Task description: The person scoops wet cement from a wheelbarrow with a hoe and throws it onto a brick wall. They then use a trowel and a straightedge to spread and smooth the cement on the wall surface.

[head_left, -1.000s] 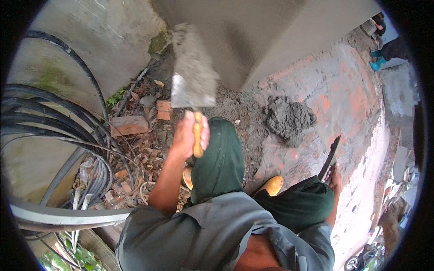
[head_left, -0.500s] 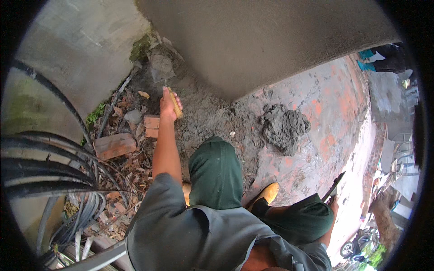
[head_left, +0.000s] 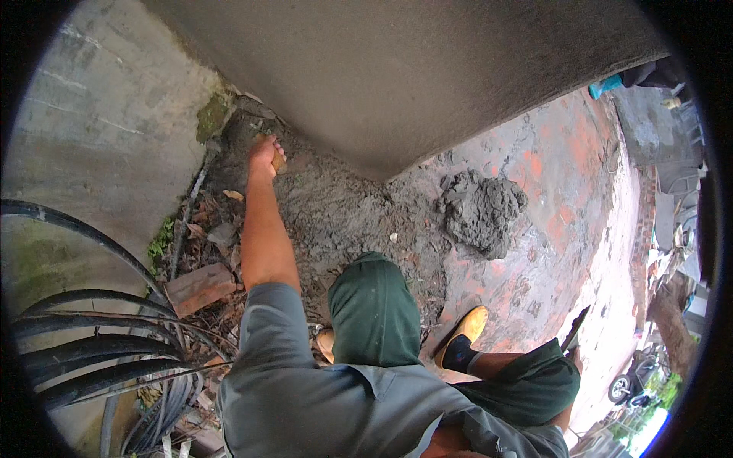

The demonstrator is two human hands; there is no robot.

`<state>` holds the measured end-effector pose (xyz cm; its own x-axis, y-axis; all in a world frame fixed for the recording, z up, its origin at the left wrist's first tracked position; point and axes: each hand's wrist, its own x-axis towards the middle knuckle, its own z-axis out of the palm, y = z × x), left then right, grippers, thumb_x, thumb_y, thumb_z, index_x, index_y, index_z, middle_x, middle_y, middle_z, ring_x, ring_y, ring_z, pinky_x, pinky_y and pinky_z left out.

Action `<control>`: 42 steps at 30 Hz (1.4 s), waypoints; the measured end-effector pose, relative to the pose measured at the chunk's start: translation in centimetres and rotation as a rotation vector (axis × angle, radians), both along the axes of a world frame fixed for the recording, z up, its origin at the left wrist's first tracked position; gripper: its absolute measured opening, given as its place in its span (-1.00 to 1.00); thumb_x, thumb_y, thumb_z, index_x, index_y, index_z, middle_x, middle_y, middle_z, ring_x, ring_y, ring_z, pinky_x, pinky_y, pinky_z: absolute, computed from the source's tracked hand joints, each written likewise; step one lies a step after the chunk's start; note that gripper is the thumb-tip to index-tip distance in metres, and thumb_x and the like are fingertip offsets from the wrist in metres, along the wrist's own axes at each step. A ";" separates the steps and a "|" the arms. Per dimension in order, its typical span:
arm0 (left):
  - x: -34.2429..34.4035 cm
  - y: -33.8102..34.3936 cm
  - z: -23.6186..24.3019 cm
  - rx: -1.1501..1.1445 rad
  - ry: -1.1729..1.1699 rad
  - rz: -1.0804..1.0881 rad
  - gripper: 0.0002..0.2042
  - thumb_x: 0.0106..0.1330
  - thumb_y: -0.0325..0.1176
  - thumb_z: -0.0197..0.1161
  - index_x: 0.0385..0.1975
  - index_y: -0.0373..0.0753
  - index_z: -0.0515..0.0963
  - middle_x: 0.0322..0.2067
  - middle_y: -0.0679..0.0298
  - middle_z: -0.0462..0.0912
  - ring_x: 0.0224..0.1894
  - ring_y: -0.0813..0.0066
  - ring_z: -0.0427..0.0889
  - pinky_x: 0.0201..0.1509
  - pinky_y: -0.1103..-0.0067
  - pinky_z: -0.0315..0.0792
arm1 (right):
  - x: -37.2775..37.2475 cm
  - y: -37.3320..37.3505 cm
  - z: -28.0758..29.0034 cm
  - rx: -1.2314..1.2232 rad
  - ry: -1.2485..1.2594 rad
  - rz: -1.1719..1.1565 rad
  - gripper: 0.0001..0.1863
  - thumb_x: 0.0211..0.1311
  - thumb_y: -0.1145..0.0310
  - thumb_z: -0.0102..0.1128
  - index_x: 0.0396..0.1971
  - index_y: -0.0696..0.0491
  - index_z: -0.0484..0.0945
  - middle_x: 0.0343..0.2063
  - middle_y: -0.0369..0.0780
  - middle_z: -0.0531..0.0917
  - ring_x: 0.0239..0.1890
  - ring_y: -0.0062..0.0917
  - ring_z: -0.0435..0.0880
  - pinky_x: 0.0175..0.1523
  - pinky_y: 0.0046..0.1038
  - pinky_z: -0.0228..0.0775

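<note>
My left arm stretches ahead to the corner between the old wall and the grey mortar surface. Closed around the yellowish handle of a trowel [head_left: 279, 159], my left hand [head_left: 263, 153] is low against the wet mortar; the blade is hard to make out here. My right forearm [head_left: 564, 417] is beside my right knee, which covers most of that hand. A dark, flat, long-edged tool [head_left: 576, 328] sticks up past the knee, where my right hand grips it. A heap of wet mortar [head_left: 482, 212] lies on the ground ahead, right of the middle.
A smooth mortar-coated surface [head_left: 366, 84] rises ahead, its corner pointing toward me. Black hoses [head_left: 92, 301] curve along the left wall [head_left: 114, 114]. A brick [head_left: 200, 290] lies among dry leaves. My yellow shoe [head_left: 471, 324] stands on the smeared ground. Another person's blue boot [head_left: 603, 86] shows far right.
My left hand has moved farther ahead and slightly left with the trowel, into the corner. The view has shifted a little. My right hand has become more hidden behind the knee.
</note>
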<state>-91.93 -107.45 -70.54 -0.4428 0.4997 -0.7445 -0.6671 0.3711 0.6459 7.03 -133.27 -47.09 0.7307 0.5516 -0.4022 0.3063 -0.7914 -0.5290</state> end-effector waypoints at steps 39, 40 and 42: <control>10.1 -1.0 -0.9 0.078 0.105 0.040 -0.86 0.26 -0.45 0.16 -0.40 -0.32 0.33 -0.56 0.27 0.41 -0.63 0.45 0.45 -0.60 0.45 0.36 | -1.5 2.7 -1.6 -0.074 0.084 0.046 -0.42 0.30 -0.24 -0.11 -0.45 0.05 0.45 -0.70 -0.32 0.41 -0.70 -0.57 0.40 -0.56 -0.50 0.30; 10.1 -0.9 0.0 0.013 0.140 0.061 -0.86 0.26 -0.46 0.15 -0.42 -0.32 0.33 -0.56 0.27 0.41 -0.63 0.45 0.45 -0.60 0.46 0.36 | -1.5 2.9 -1.6 -0.077 0.088 0.050 -0.42 0.30 -0.24 -0.11 -0.45 0.05 0.45 -0.70 -0.32 0.41 -0.70 -0.57 0.40 -0.56 -0.50 0.30; 10.0 -0.8 2.1 0.096 0.174 0.053 -0.88 0.26 -0.46 0.13 -0.43 -0.30 0.34 -0.57 0.28 0.41 -0.62 0.45 0.44 -0.60 0.46 0.35 | -1.7 3.4 -1.8 -0.077 0.105 0.065 -0.42 0.30 -0.24 -0.11 -0.45 0.05 0.45 -0.70 -0.32 0.41 -0.70 -0.57 0.40 -0.56 -0.50 0.30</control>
<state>-81.95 -108.24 -68.40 -0.5879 0.5371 -0.6049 -0.5597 0.2698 0.7835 5.29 -129.89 -48.91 0.6463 0.5609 -0.5174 0.3045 -0.8112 -0.4992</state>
